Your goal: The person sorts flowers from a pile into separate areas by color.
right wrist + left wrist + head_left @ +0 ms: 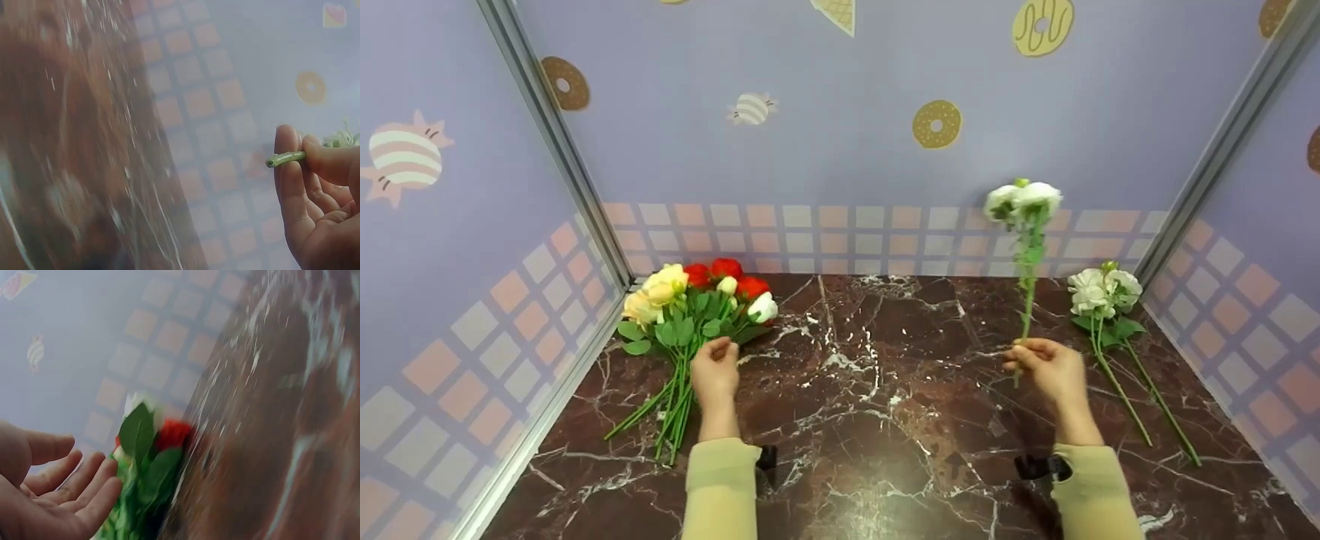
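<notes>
My right hand (pixel 1054 371) pinches the lower stem of a white flower (pixel 1027 255) between thumb and fingers. The flower stands upright with its blooms high against the back wall. In the right wrist view the cut end of its green stem (pixel 287 158) pokes out past the fingertips. My left hand (pixel 715 375) is beside a bunch of flowers (pixel 682 330) with yellow, red and white blooms. Its fingers are loosely bent with nothing between them in the left wrist view, near green leaves (pixel 136 432) and a red bloom (pixel 173 433).
More white flowers (pixel 1102 292) lie at the right, their long stems pointing toward the front. Dark marbled tabletop (pixel 855 435) spreads between the two groups. Lilac walls (pixel 840 150) with printed sweets and checks close in the back and both sides.
</notes>
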Demonstrator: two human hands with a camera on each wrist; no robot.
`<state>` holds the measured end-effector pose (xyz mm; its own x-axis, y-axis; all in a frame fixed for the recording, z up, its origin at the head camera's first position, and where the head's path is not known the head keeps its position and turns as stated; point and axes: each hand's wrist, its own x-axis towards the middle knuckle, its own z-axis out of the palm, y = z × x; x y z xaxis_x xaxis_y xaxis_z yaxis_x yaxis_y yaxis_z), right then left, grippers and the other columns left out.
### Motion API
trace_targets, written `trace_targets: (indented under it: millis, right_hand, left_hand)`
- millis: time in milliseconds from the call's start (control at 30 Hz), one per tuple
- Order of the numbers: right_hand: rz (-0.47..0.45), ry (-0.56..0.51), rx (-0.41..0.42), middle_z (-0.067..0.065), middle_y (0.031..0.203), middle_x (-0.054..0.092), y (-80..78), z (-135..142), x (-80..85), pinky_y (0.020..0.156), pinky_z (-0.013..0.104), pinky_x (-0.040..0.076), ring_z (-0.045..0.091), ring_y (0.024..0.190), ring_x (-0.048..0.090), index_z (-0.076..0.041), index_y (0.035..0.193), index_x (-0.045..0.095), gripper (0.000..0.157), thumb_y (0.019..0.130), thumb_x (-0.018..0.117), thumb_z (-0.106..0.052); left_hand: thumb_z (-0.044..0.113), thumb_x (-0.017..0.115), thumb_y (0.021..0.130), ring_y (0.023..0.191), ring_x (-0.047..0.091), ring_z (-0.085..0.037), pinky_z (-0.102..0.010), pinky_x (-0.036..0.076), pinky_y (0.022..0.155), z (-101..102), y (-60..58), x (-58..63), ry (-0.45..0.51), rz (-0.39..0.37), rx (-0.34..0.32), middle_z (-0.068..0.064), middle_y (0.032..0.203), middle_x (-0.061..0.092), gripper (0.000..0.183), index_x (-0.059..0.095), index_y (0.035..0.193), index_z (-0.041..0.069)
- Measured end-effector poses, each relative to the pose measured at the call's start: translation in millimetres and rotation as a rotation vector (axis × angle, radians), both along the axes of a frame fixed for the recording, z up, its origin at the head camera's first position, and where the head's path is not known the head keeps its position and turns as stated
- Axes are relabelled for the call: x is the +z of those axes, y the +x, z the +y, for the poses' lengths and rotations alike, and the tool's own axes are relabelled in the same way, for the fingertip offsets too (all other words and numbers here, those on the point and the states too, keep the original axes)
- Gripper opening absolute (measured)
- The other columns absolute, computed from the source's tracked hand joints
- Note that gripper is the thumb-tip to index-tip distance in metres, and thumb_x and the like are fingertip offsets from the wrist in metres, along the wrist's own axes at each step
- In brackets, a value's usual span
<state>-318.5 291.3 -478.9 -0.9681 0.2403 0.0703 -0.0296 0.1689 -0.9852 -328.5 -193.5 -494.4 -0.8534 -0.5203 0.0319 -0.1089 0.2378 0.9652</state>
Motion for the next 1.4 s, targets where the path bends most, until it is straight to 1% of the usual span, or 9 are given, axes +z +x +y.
trace_targets:
  millis: [167,400,667,867,967,1033,1200,1300,1400]
  right_hand:
    - [-0.012,0.032,-0.061,-0.017,0.072,0.074,3.7,33,0.7,0.067,0.018,0.062,-0.001,0.064,0.072,0.019,0.131,0.056,0.039,0.102,0.063,-0.005]
    - [-0.066,0.125,-0.124,-0.025,0.070,0.072,11.7,79,1.6,0.066,0.017,0.062,-0.005,0.064,0.071,0.016,0.135,0.055,0.043,0.102,0.064,-0.010]
    - [-0.139,0.219,-0.200,-0.029,0.067,0.066,24.3,117,4.5,0.062,0.017,0.061,-0.004,0.063,0.071,0.014,0.138,0.055,0.046,0.103,0.063,-0.015]
    - [-0.232,0.416,-0.298,-0.033,0.062,0.058,32.5,139,5.5,0.054,0.017,0.051,-0.010,0.055,0.061,0.007,0.137,0.060,0.047,0.103,0.063,-0.025]
    - [-0.238,0.504,-0.363,-0.027,0.063,0.061,34.2,147,2.3,0.052,0.023,0.048,-0.007,0.052,0.056,0.005,0.132,0.065,0.043,0.101,0.065,-0.025]
    - [-0.236,0.554,-0.398,-0.014,0.064,0.067,34.8,151,-1.3,0.055,0.029,0.048,0.000,0.053,0.056,0.005,0.127,0.068,0.038,0.100,0.066,-0.022]
    - [-0.252,0.648,-0.418,0.028,0.099,0.073,36.3,158,-10.6,0.069,0.050,0.051,0.039,0.076,0.065,0.009,0.118,0.069,0.031,0.099,0.063,-0.015]
    - [-0.281,0.687,-0.395,0.034,0.109,0.068,37.5,161,-15.3,0.075,0.060,0.052,0.053,0.091,0.061,0.012,0.115,0.067,0.030,0.098,0.061,-0.012]
    - [-0.310,0.733,-0.381,0.035,0.109,0.068,37.9,164,-19.2,0.074,0.062,0.053,0.056,0.093,0.060,0.012,0.111,0.067,0.029,0.095,0.062,-0.012]
  left_hand:
    - [0.009,0.058,0.105,0.130,0.054,-0.044,-0.057,0.048,0.108,-19,7.6,-0.4,-0.141,-0.052,0.051,-0.027,0.139,0.057,0.036,0.058,0.139,-0.003]
    - [0.017,0.063,0.103,0.135,0.041,-0.052,-0.066,0.035,0.117,-35,13.0,-8.1,-0.435,-0.290,0.070,-0.033,0.142,0.049,0.043,0.056,0.141,-0.003]
    - [0.003,0.058,0.099,0.129,0.049,-0.051,-0.067,0.040,0.112,-48,10.8,-14.4,-0.488,-0.340,0.045,-0.033,0.137,0.054,0.037,0.061,0.136,-0.003]
    - [-0.003,0.057,0.096,0.122,0.056,-0.053,-0.067,0.046,0.106,-54,11.6,-13.3,-0.515,-0.356,0.036,-0.033,0.132,0.060,0.036,0.065,0.131,-0.004]
    - [-0.004,0.055,0.097,0.122,0.053,-0.055,-0.067,0.045,0.106,-53,11.9,-12.8,-0.514,-0.352,0.038,-0.036,0.132,0.059,0.031,0.067,0.125,-0.007]
    - [-0.005,0.053,0.098,0.123,0.050,-0.056,-0.067,0.044,0.106,-51,12.3,-11.5,-0.507,-0.351,0.032,-0.038,0.133,0.055,0.028,0.067,0.121,-0.009]
    - [-0.008,0.053,0.098,0.129,0.042,-0.060,-0.067,0.044,0.107,-47,12.9,-5.0,-0.479,-0.362,-0.010,-0.044,0.145,0.042,0.024,0.065,0.118,-0.015]
    - [-0.010,0.053,0.097,0.131,0.044,-0.060,-0.067,0.045,0.107,-47,13.5,0.3,-0.476,-0.364,-0.038,-0.045,0.149,0.038,0.024,0.066,0.116,-0.016]
    - [-0.009,0.051,0.096,0.123,0.054,-0.057,-0.064,0.051,0.100,-45,14.2,5.8,-0.470,-0.364,-0.064,-0.043,0.141,0.049,0.025,0.066,0.117,-0.014]
